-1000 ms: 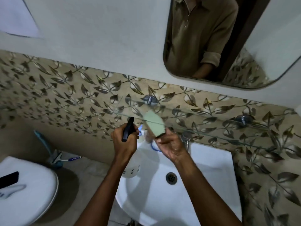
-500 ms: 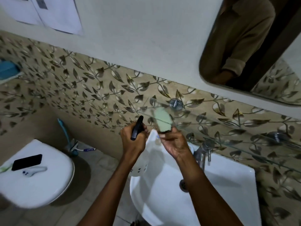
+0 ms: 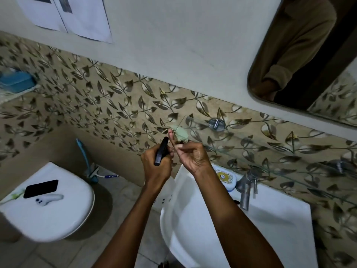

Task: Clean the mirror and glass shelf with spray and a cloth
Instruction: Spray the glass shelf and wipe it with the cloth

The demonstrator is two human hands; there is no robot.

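Observation:
My left hand (image 3: pixel 156 165) grips the black trigger head of a white spray bottle (image 3: pixel 161 154), whose body is mostly hidden below my wrist. My right hand (image 3: pixel 190 156) pinches a small pale green cloth (image 3: pixel 180 133) and holds it at the left end of the glass shelf (image 3: pixel 251 149). The shelf runs rightward along the leaf-patterned tiles on chrome brackets. The mirror (image 3: pixel 309 55) hangs at the upper right and reflects a brown sleeve.
A white washbasin (image 3: pixel 270 235) with a chrome tap (image 3: pixel 246 187) and a round soap container (image 3: pixel 225 176) lies below my arms. At left a closed toilet lid (image 3: pixel 58 211) carries a black phone (image 3: pixel 41 188). A brush stands behind it, papers hang on the wall.
The view has swung left and down. The green cloth moved from in front of the shelf's middle to its left end, and both hands stayed close together.

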